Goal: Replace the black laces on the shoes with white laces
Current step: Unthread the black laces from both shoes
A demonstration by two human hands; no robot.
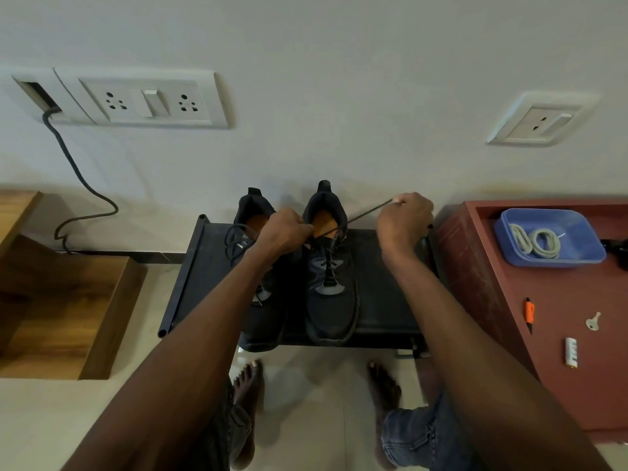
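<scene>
Two black shoes [299, 266] on rack [384, 311], both hands, left [283, 232] and right [404, 219], pinching one black lace [368, 212].

A switchboard [142, 100] with a dark cable [80, 178] sits far left on the wall, a socket [540, 120] far right. On the red cabinet [503, 300] at right lie an orange pen [529, 312], a key [594, 321] and a white battery [571, 351]. A wooden unit [64, 300] stands at left.

Both arms reach forward, left hand [283, 231] and right hand [404, 217] with fingers pinched.
</scene>
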